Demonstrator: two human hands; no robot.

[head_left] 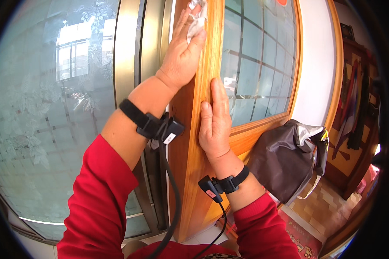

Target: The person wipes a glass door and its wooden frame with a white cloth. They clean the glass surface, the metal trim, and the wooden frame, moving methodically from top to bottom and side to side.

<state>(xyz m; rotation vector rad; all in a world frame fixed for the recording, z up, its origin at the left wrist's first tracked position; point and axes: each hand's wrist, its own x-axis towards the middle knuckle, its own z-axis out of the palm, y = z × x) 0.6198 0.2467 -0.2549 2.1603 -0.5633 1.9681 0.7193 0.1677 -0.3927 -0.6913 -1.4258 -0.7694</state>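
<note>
My left hand [181,54] reaches up to the upper part of a wooden door [209,52], with a crumpled white tissue or thin cloth [197,23] held at its fingers against the door's edge. Part of that white piece is cut off by the top of the view. Lower down, my right hand [216,125] lies along the same door with its fingers stretched out and nothing in it. The door has a frosted glass pane [255,64] crossed by a dark grid. Black straps with small cabled devices sit on both my forearms.
A frosted sliding glass panel [43,112] in a metal frame [126,56] stands at the left. Right of the door, a dark bag-like cover [281,157] bulges out low down. Beyond are a white wall [317,64], hanging clothes [350,99] and a red printed box [302,233].
</note>
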